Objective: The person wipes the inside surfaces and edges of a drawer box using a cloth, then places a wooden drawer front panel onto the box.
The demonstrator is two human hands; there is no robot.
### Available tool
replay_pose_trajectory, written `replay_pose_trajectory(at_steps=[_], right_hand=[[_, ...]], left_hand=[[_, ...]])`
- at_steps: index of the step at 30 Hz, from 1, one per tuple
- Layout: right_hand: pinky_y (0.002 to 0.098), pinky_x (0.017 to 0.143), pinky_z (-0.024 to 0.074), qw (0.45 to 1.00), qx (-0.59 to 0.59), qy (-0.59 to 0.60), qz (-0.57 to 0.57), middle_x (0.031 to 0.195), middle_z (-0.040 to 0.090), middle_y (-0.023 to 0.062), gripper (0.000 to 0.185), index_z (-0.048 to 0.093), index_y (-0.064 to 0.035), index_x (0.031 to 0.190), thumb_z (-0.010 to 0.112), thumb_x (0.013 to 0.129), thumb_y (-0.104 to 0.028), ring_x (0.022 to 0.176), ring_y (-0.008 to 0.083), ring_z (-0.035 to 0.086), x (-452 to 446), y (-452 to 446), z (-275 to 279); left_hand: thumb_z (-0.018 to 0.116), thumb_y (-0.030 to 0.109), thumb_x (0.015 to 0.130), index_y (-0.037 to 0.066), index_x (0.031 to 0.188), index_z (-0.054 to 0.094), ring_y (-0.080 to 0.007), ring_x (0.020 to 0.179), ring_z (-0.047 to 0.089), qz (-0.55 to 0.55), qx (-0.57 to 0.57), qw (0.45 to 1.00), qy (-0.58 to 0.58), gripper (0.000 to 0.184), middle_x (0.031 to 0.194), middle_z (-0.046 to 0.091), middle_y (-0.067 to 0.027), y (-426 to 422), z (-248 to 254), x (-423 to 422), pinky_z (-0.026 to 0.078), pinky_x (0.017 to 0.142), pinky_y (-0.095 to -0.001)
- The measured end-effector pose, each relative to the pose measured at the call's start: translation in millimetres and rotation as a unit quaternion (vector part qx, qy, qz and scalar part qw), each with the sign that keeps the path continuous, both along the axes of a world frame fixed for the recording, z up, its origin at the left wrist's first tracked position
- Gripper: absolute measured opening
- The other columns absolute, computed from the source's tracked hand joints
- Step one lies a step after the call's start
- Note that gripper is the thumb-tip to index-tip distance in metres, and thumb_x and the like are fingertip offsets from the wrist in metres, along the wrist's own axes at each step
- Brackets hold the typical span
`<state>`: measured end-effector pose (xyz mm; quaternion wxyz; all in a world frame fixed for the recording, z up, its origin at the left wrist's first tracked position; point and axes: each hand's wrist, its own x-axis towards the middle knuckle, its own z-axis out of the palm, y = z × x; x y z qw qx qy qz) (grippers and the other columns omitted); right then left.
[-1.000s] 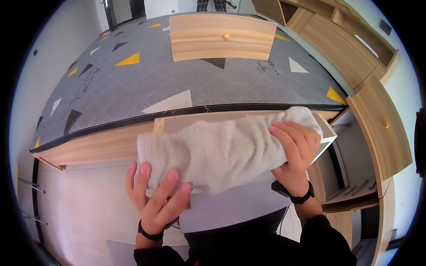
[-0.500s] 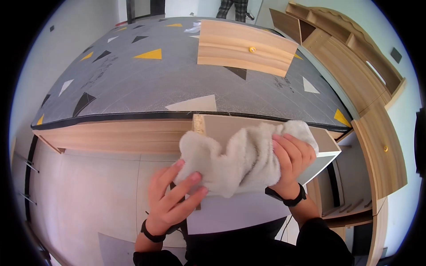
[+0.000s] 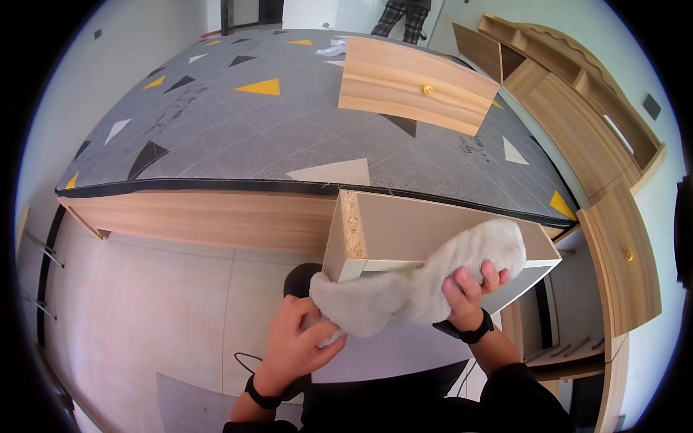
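A fluffy white cloth (image 3: 382, 299) is stretched between my two hands along the near edge of a drawer box (image 3: 440, 224). My left hand (image 3: 307, 343) is closed on the cloth's left end, fingers curled around it. The right end is gripped by my right hand (image 3: 473, 292), with its fingertips showing over the fabric. The drawer box rests near my lap, its raw chipboard edge (image 3: 354, 224) at the left corner uncovered. A pale panel (image 3: 390, 361) of it shows below the cloth.
Behind the box lies a grey mattress (image 3: 216, 137) with coloured triangles, on a wooden bed frame (image 3: 216, 220). A wooden drawer front (image 3: 419, 86) with a yellow knob lies on it. Wooden shelving (image 3: 563, 108) stands right. A person's legs (image 3: 401, 22) show at the back.
The cloth has come down toward me, uncovering the box's left corner and chipboard edge. My left fingers have gone from spread to curled on the cloth; the view has shifted slightly.
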<state>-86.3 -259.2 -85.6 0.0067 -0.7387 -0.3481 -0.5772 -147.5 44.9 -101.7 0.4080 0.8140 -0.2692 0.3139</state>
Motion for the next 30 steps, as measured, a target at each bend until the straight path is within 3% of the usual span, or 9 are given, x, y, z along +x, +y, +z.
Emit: replay_pose_trajectory(at_steps=[4, 6, 7, 9, 10, 12, 21, 23, 30], right_hand=[[0.0464, 0.124, 0.0064, 0.998, 0.029, -0.047, 0.038, 0.135, 0.06, -0.0102, 0.029, 0.072, -0.0322, 0.118, 0.065, 0.09, -0.025, 0.14, 0.0251, 0.043, 5, 3, -21], [0.0425, 0.119, 0.0259, 0.987, -0.156, 0.032, 0.034, 0.131, 0.064, -0.0044, 0.032, 0.073, -0.0252, 0.119, 0.067, 0.087, -0.022, 0.127, 0.028, 0.056, 0, -13, -29], [0.0425, 0.119, 0.0259, 0.987, -0.156, 0.029, 0.033, 0.131, 0.064, -0.0044, 0.032, 0.073, -0.0252, 0.119, 0.067, 0.087, -0.022, 0.127, 0.028, 0.056, 2, -10, -32], [0.0423, 0.105, 0.0446, 0.901, -0.032, 0.413, 0.128, 0.125, 0.066, 0.0044, 0.034, 0.073, -0.0165, 0.117, 0.068, 0.083, -0.017, 0.112, 0.0308, 0.064, 5, 11, -39], [0.0427, 0.103, 0.0453, 0.858, 0.012, 0.499, 0.122, 0.125, 0.066, 0.0051, 0.034, 0.073, -0.0159, 0.116, 0.068, 0.083, -0.016, 0.112, 0.031, 0.064, 5, 17, -40], [0.0434, 0.101, 0.0466, 0.838, 0.019, 0.539, 0.088, 0.124, 0.066, 0.0065, 0.035, 0.073, -0.0149, 0.116, 0.068, 0.082, -0.016, 0.111, 0.0314, 0.064, 8, 28, -43], [0.0464, 0.092, 0.0517, 0.807, -0.011, 0.587, 0.061, 0.12, 0.065, 0.0122, 0.036, 0.072, -0.0106, 0.114, 0.069, 0.078, -0.014, 0.109, 0.0331, 0.064, -6, 60, -47], [0.0462, 0.087, 0.0535, 0.887, -0.052, 0.444, 0.117, 0.111, 0.067, 0.0128, 0.035, 0.072, -0.0108, 0.111, 0.068, 0.077, -0.013, 0.1, 0.0335, 0.066, -9, 73, -45], [0.0427, 0.084, 0.0546, 0.876, -0.044, 0.454, 0.158, 0.1, 0.069, 0.0134, 0.032, 0.072, -0.0094, 0.108, 0.067, 0.077, -0.013, 0.091, 0.0323, 0.068, -18, 70, -54]], left_hand=[[0.084, 0.012, 0.061, 0.021, 0.089, 0.072, -0.0271, 0.083, 0.052, 0.007, 0.0, 1.0, 0.004, 0.032, 0.099, 0.054, -0.0058, -3, -7, -1, 0.045, 0.066, -0.037], [0.084, 0.013, 0.061, 0.021, 0.089, 0.073, -0.0276, 0.085, 0.053, 0.004, -0.005, 1.0, -0.008, 0.032, 0.1, 0.055, -0.0058, -6, -19, -1, 0.046, 0.068, -0.0371], [0.081, 0.009, 0.061, 0.02, 0.093, 0.074, -0.0297, 0.095, 0.052, -0.001, -0.006, 1.0, 0.011, 0.035, 0.106, 0.056, -0.0063, -8, -26, -3, 0.046, 0.077, -0.0398], [0.078, 0.006, 0.061, 0.019, 0.096, 0.075, -0.0318, 0.104, 0.05, -0.003, -0.005, 0.999, 0.031, 0.038, 0.113, 0.057, -0.0068, -8, -31, -10, 0.045, 0.086, -0.0426], [0.077, 0.006, 0.061, 0.02, 0.097, 0.077, -0.0323, 0.107, 0.049, -0.01, 0.019, 0.999, 0.045, 0.039, 0.115, 0.059, -0.0062, -7, -32, -13, 0.044, 0.089, -0.043], [0.076, 0.007, 0.061, 0.021, 0.098, 0.078, -0.0328, 0.11, 0.048, -0.015, 0.042, 0.997, 0.06, 0.04, 0.116, 0.06, -0.0057, -7, -34, -17, 0.044, 0.091, -0.0434], [0.075, 0.005, 0.06, 0.017, 0.096, 0.077, -0.0339, 0.107, 0.046, 0.01, 0.01, 0.999, 0.034, 0.037, 0.117, 0.06, -0.0088, -16, -42, -16, 0.041, 0.093, -0.0435], [0.076, 0.006, 0.06, 0.014, 0.093, 0.076, -0.0355, 0.108, 0.046, 0.03, -0.013, 0.999, 0.042, 0.034, 0.114, 0.059, -0.0136, -18, -41, -16, 0.041, 0.092, -0.0445], [0.079, 0.007, 0.06, 0.011, 0.087, 0.073, -0.0381, 0.107, 0.046, 0.021, 0.011, 0.994, 0.103, 0.027, 0.112, 0.057, -0.0183, -18, -44, -26, 0.043, 0.089, -0.0476]])
